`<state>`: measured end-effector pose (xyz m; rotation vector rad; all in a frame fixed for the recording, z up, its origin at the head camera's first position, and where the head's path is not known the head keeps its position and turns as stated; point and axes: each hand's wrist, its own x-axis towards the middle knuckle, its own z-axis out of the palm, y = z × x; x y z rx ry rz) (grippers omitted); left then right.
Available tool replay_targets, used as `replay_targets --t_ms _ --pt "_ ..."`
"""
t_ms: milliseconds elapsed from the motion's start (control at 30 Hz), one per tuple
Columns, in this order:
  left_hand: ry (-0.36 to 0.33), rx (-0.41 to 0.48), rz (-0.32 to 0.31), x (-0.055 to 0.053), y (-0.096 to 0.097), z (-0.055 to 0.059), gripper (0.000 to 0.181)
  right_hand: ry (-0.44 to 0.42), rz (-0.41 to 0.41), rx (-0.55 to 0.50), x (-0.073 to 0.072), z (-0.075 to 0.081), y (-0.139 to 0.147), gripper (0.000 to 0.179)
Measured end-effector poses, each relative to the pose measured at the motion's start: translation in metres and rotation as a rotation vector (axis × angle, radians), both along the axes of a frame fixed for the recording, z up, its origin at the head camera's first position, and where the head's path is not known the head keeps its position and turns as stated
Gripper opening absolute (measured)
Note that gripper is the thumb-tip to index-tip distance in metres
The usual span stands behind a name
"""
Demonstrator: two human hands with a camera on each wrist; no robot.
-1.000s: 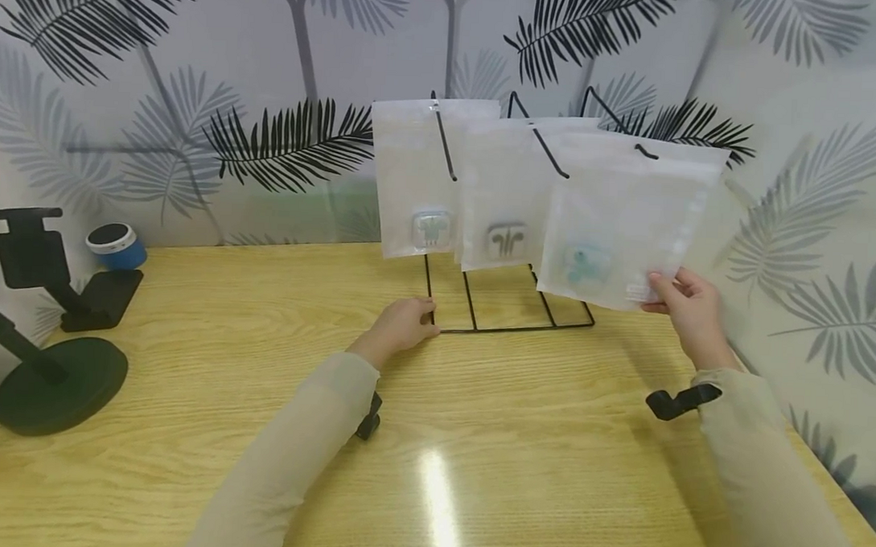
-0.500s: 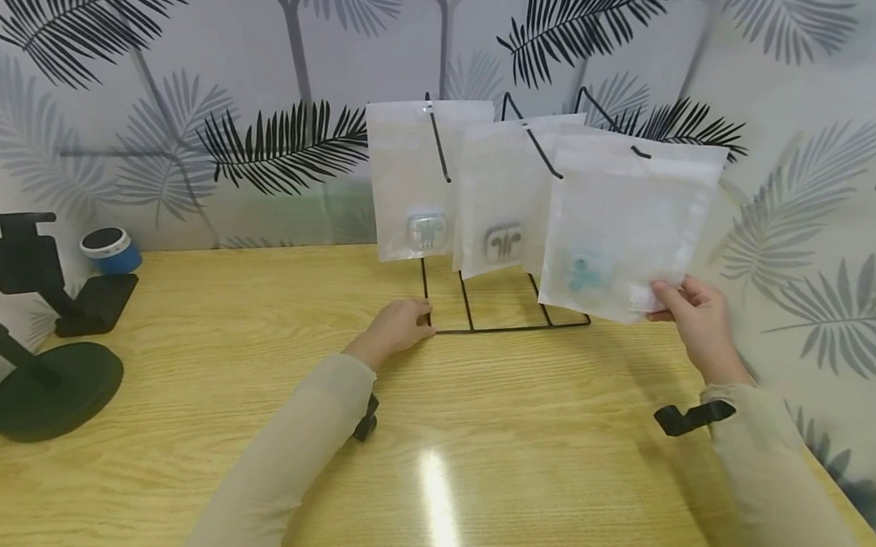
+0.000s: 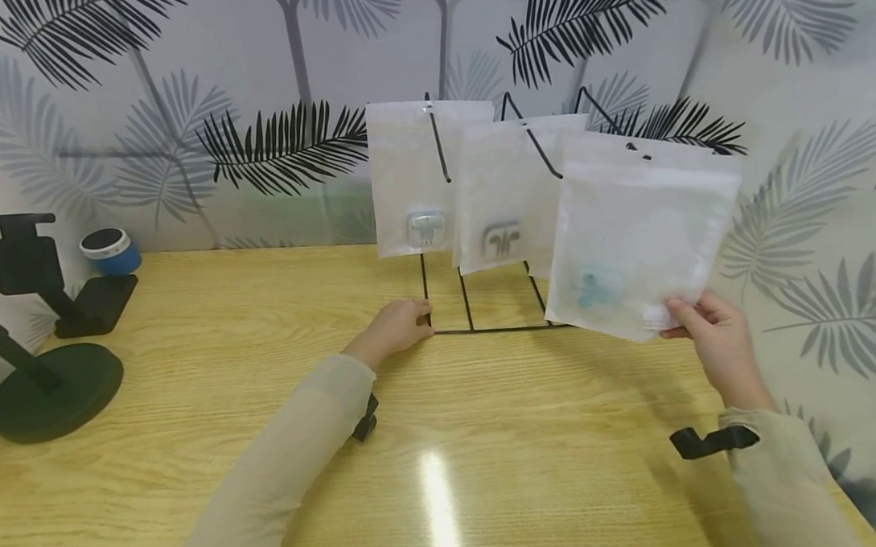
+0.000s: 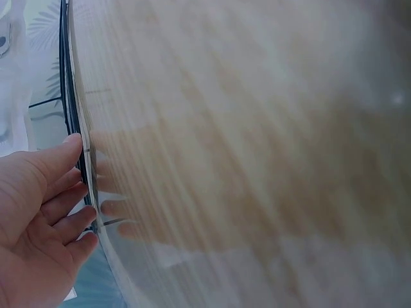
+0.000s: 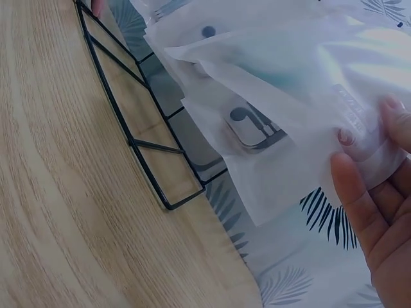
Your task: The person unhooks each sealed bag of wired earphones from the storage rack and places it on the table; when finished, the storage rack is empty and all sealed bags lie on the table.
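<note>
My right hand pinches the lower right corner of a frosted white zip bag. A blue-green shape shows faintly through this bag, and its punched top edge overlaps the end of the right hook. Behind it, bags with wired earphones hang from the middle hook of a black wire display rack. The left hook carries more bags, the front one with a small clear case. At the rack's front left base corner, my left hand holds the wire between thumb and fingers, seen also in the left wrist view.
The rack stands on a wood-grain table, close to a leaf-patterned curtain behind it and on the right. At the left are a dark green round stand base, a black phone stand and a blue and white cylinder.
My right hand has drawn the frosted bag toward me and slightly right and down. The hook end that stuck out through its front now barely shows. My left hand stays at the rack corner.
</note>
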<state>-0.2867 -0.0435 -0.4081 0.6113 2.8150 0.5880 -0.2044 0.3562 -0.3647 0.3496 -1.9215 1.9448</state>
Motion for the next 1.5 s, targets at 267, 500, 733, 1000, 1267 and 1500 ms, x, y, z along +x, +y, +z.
replay_targets --t_ms 267,500,733,1000,1267,1500 --pt "-0.007 -0.011 -0.003 -0.001 0.001 0.0 0.05 -0.052 -0.007 0.151 0.015 0.005 0.006 0.021" --pt "-0.002 -0.014 -0.01 -0.001 0.001 0.0 0.049 -0.106 -0.16 0.374 0.027 -0.002 0.021 0.015" --pt "-0.002 -0.022 -0.013 0.001 0.002 0.004 0.048 -0.11 -0.201 0.384 0.015 -0.055 0.089 0.026" --pt "-0.014 -0.02 -0.007 0.003 0.003 0.007 0.048 -0.165 -0.307 0.383 0.066 -0.006 0.053 0.018" --pt "-0.013 -0.019 -0.004 0.002 0.003 0.006 0.047 -0.154 -0.467 0.382 0.083 -0.004 0.06 0.014" --pt "-0.018 -0.025 -0.007 0.002 0.003 0.006 0.047 -0.154 -0.506 0.281 0.091 0.0 0.07 0.012"
